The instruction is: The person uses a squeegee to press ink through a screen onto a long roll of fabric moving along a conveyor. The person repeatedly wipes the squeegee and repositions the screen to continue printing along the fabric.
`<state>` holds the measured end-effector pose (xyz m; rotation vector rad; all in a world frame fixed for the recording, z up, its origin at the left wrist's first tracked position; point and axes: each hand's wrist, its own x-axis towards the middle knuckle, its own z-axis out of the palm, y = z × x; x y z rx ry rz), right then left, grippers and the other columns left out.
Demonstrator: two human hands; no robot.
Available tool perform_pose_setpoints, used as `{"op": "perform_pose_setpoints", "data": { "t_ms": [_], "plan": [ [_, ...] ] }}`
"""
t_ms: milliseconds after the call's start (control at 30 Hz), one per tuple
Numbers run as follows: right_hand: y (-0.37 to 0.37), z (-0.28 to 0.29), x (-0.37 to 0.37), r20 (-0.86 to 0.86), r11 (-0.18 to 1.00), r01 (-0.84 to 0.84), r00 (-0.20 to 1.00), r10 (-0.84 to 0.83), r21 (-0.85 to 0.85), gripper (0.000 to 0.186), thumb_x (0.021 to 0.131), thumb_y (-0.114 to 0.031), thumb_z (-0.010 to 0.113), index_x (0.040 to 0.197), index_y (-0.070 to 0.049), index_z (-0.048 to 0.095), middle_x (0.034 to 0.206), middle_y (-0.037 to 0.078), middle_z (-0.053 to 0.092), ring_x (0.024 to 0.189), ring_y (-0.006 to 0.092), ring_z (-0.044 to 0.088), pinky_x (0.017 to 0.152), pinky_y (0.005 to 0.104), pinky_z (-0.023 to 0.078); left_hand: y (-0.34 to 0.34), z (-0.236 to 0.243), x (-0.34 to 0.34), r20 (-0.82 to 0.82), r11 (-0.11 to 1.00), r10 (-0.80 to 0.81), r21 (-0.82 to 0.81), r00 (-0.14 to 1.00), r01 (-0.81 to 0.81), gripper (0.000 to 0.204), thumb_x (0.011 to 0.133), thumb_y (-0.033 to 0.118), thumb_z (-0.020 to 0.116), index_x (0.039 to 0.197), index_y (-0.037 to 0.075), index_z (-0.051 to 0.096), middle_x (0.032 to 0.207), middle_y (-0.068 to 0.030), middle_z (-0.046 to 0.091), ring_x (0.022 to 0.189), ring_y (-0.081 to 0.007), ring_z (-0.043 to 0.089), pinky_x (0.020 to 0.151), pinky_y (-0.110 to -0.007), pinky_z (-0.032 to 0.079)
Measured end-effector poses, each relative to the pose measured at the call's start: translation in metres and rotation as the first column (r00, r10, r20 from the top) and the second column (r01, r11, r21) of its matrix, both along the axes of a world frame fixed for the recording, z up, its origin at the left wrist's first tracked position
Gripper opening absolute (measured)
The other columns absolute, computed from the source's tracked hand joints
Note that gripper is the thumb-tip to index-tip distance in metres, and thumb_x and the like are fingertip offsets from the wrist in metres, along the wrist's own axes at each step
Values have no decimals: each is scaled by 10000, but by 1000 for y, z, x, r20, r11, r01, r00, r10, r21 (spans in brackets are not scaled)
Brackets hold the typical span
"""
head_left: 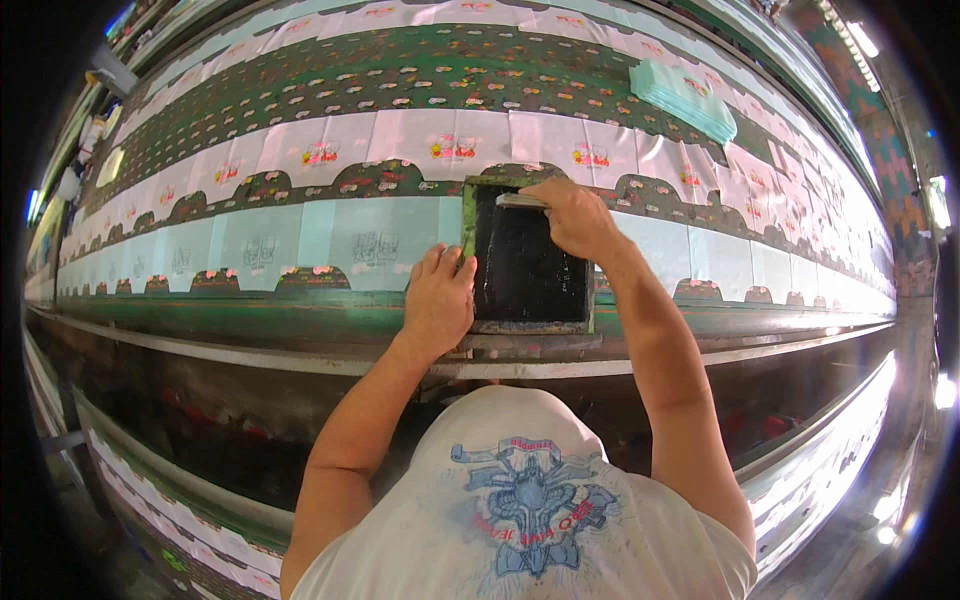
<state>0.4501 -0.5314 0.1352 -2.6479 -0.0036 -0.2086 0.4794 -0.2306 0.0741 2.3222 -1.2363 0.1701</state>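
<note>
My right hand (572, 220) grips a flat, pale squeegee (518, 201) at the upper part of a screen-printing frame (587, 300), over its black screen (520, 270). My left hand (442, 295) holds the frame's left side, fingers curled at its edge. The frame lies across a row of pale mint fabric pieces (390, 225); those on the left bear grey outline prints. Just beyond is a row of pink pieces (400, 135) with small red and yellow prints. What lies under the screen is hidden.
The long green table (380, 305) has a metal rail (250, 350) along its near edge. More pink pieces (515, 15) line the far rows. A stack of mint pieces (682, 100) rests at upper right. Another table (820, 455) stands behind me, and strip lights (860, 40) show at right.
</note>
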Motion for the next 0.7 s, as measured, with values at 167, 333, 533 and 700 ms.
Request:
{"op": "perform_pose_setpoints", "data": {
  "t_ms": [167,333,533,700],
  "plan": [
    [18,-18,-27,91,985,-31,995,47,-167,539,826,53,686,1323,-132,788,1209,132,779,1161,369,723,1036,506,556,3,8,7,12,994,-33,107,999,31,474,905,33,727,1378,6,751,1428,-221,681,1429,-465,576,1164,-574,478],
    [56,-16,-81,117,981,-61,990,83,-184,517,803,72,694,1289,-84,779,1229,115,760,1123,335,696,983,475,535,-3,12,7,13,984,-42,172,999,40,472,893,22,732,1363,-7,771,1350,-224,710,1438,-456,575,1187,-568,471],
    [91,-14,-136,74,983,-51,995,65,-177,507,801,17,751,1297,-82,776,1242,117,744,1145,333,687,989,475,537,-5,13,4,50,990,-76,118,996,70,414,902,33,710,1307,-33,767,1261,-239,724,1400,-470,604,1189,-582,476],
    [109,-1,-154,38,987,-85,995,91,-133,506,819,-60,804,1325,-65,773,1331,127,733,1223,357,661,1068,502,526,-1,2,8,104,998,-64,23,993,62,354,933,110,667,1235,-49,760,1198,-247,736,1331,-490,634,1166,-578,494]
  ]
}}
